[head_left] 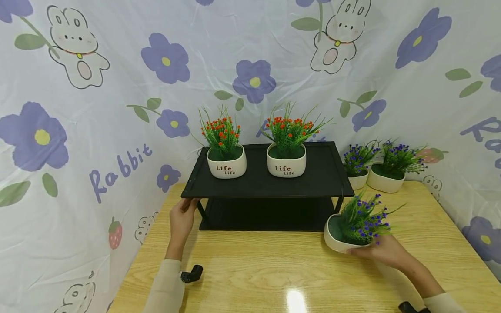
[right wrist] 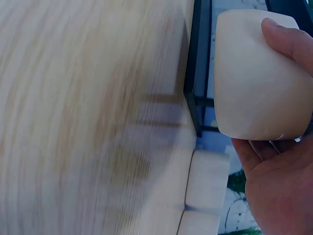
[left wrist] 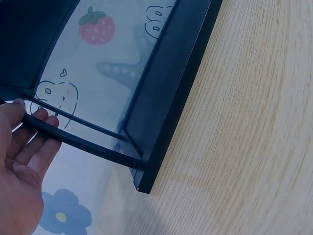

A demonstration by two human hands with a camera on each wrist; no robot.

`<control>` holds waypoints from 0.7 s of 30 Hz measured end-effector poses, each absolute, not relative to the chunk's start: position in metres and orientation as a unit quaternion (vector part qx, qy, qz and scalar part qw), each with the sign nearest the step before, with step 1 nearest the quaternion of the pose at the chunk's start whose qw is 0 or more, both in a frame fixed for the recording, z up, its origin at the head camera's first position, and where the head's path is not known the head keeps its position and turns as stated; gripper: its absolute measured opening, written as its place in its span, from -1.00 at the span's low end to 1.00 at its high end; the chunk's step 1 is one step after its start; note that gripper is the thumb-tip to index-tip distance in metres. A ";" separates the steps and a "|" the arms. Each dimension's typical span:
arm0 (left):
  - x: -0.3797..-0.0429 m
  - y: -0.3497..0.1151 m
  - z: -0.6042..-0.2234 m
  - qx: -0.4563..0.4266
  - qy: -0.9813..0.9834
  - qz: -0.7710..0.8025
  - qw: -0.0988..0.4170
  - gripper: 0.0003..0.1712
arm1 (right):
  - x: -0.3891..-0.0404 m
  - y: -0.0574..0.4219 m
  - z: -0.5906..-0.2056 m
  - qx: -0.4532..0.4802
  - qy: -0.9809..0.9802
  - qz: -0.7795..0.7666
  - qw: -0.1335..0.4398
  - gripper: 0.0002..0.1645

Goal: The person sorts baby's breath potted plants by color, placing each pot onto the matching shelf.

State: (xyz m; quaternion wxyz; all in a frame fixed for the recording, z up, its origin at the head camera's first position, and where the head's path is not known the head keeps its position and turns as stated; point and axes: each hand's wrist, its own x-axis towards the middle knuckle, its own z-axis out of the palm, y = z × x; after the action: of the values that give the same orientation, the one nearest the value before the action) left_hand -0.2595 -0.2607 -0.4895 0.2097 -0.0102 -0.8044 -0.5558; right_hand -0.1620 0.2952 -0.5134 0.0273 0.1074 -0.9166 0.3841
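A two-tier black shelf (head_left: 250,187) stands on the table by the curtain. My left hand (head_left: 183,217) is at its left side; in the left wrist view the fingers of that hand (left wrist: 24,161) curl round a thin black side post (left wrist: 83,142). My right hand (head_left: 381,250) grips a white potted plant with purple flowers (head_left: 344,247), held tilted in front of the shelf's right end. In the right wrist view, thumb and fingers (right wrist: 288,39) clasp the pot's smooth white wall (right wrist: 259,78). Two white "Life" pots with orange flowers (head_left: 227,167) (head_left: 286,166) stand on the top tier.
Two more white pots with purple flowers (head_left: 385,184) (head_left: 357,180) stand at the table's back right, beside the shelf. Behind the wooden table (head_left: 250,269) hangs a white curtain (head_left: 211,26) with rabbits and flowers. Black devices (head_left: 192,274) sit by both wrists.
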 end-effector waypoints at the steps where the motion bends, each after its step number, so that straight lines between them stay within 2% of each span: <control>1: -0.259 -0.261 -0.489 -0.010 -0.805 -0.555 0.210 -0.61 | -0.162 0.293 -0.514 0.115 -0.915 0.386 0.028 0.30; 6: -0.256 -0.259 -0.487 -0.010 -0.807 -0.553 0.208 -0.61 | -0.163 0.280 -0.518 0.144 -0.914 0.378 0.027 0.25; 14: -0.263 -0.262 -0.495 0.000 -0.807 -0.553 0.208 -0.62 | -0.168 0.255 -0.525 0.207 -0.894 0.394 0.044 0.28; 21: -0.278 -0.272 -0.517 -0.002 -0.802 -0.555 0.221 -0.60 | -0.177 0.228 -0.526 0.247 -0.882 0.402 0.012 0.25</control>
State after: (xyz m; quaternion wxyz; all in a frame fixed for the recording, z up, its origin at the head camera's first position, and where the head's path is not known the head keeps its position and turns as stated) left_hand -0.2784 -0.2723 -0.5171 0.2209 -0.0018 -0.8021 -0.5548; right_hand -0.1771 0.2279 -0.5259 0.0119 0.2466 -0.8818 0.4017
